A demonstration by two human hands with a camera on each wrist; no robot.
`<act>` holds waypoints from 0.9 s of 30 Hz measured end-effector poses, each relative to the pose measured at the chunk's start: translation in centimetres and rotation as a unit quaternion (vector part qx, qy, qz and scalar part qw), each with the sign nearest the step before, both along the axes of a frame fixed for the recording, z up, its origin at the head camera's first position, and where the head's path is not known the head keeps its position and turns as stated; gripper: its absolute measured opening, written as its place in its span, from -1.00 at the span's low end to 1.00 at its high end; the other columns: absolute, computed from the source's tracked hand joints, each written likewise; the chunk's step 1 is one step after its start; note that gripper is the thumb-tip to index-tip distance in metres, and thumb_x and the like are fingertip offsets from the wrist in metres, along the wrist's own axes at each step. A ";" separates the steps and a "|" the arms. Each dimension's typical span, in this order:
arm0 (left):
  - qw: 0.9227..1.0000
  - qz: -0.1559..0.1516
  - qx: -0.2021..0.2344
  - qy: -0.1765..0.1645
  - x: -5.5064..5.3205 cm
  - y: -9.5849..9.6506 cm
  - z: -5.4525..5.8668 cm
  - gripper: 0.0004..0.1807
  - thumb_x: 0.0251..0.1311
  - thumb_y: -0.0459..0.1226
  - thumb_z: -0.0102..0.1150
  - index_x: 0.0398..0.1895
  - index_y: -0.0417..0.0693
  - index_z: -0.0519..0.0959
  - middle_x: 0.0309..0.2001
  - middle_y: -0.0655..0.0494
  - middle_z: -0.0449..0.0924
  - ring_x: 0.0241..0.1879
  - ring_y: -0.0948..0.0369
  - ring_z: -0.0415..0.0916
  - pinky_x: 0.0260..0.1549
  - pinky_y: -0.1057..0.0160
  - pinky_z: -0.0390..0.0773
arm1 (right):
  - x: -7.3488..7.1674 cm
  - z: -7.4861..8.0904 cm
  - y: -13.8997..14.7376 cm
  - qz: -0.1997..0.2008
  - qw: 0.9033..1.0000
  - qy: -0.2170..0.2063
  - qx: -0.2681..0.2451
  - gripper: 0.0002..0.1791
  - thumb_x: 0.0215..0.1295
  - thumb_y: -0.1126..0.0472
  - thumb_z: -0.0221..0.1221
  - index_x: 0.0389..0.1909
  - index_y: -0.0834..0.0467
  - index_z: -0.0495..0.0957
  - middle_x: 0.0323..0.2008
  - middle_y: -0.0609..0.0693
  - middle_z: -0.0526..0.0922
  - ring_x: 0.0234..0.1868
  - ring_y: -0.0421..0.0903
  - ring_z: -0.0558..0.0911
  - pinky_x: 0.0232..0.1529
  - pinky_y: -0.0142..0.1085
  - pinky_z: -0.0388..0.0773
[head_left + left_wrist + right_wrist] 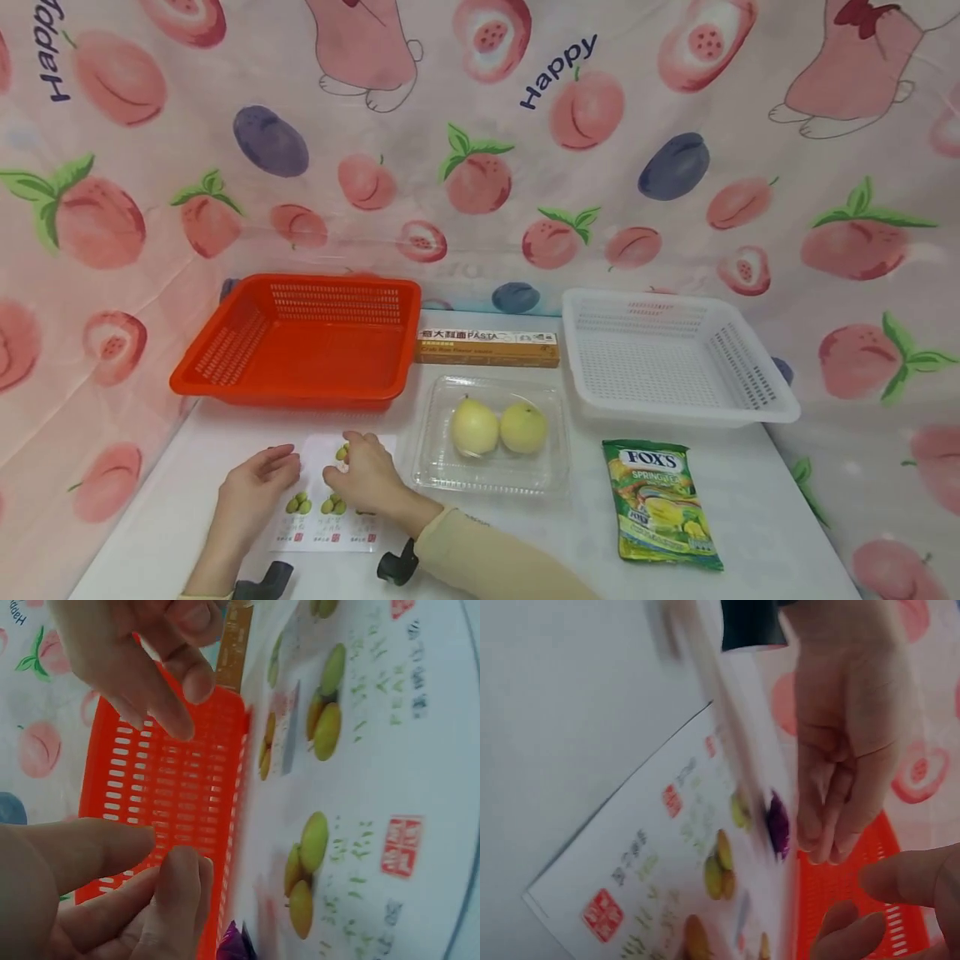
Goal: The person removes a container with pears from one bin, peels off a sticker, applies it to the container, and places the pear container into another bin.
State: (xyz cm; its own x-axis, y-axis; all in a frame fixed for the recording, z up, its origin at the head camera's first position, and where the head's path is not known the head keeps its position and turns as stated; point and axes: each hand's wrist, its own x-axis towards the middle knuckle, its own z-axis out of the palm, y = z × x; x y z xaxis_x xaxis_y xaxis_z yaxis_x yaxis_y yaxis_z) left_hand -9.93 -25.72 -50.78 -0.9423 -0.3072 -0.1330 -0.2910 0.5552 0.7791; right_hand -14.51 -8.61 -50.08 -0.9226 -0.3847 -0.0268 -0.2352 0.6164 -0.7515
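Observation:
A white printed sheet (327, 537) with green fruit pictures, writing and red stamps lies flat at the table's front left. My left hand (255, 492) hovers along its left edge, fingers loosely bent, thumb and fingertips close together with nothing visible between them. Over the sheet's upper right is my right hand (369, 473), covering some of the fruit pictures. In the left wrist view its bent fingers (176, 712) appear apart from the sheet and hold nothing visible. A small shiny purple thing (778, 825) shows beyond the sheet in the right wrist view; its kind is unclear.
Behind the sheet stands a red plastic basket (330, 358); a white basket (675, 404) is at the back right. Between them lies a pasta box (487, 348). A clear plastic container (491, 477) holds two yellow-green fruits (475, 427). A Fox's candy bag (662, 504) lies right.

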 end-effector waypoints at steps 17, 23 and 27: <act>0.993 -0.024 -0.113 -0.021 0.1 1.0 -1.5 -0.39 0.10 -0.22 0.39 0.15 -0.41 0.46 -0.08 -0.34 0.59 -0.12 -0.16 0.56 -0.14 -0.16 0.53 | -1.0 -2.8 -1.1 -0.078 0.991 0.044 0.098 -0.56 0.13 0.14 0.39 -0.08 0.31 0.50 -0.22 0.05 0.29 -0.53 -0.09 0.47 -0.44 -0.38 0.57; 0.993 -0.020 -0.112 -0.026 0.1 1.5 -1.6 -0.37 0.07 -0.23 0.43 0.14 -0.43 0.46 -0.14 -0.31 0.59 -0.15 -0.13 0.56 -0.15 -0.14 0.56 | -1.1 -2.9 -1.3 -0.074 0.987 0.062 0.132 -0.55 0.11 0.10 0.40 -0.16 0.33 0.51 -0.24 0.07 0.31 -0.57 -0.12 0.46 -0.47 -0.42 0.55; 0.994 -0.018 -0.100 -0.031 0.1 1.5 -1.8 -0.36 0.07 -0.23 0.44 0.14 -0.43 0.46 -0.14 -0.31 0.59 -0.15 -0.13 0.56 -0.13 -0.12 0.58 | -1.1 -2.9 -1.4 -0.079 0.984 0.059 0.150 -0.57 0.12 0.09 0.39 -0.16 0.32 0.52 -0.28 0.04 0.30 -0.58 -0.15 0.42 -0.53 -0.43 0.50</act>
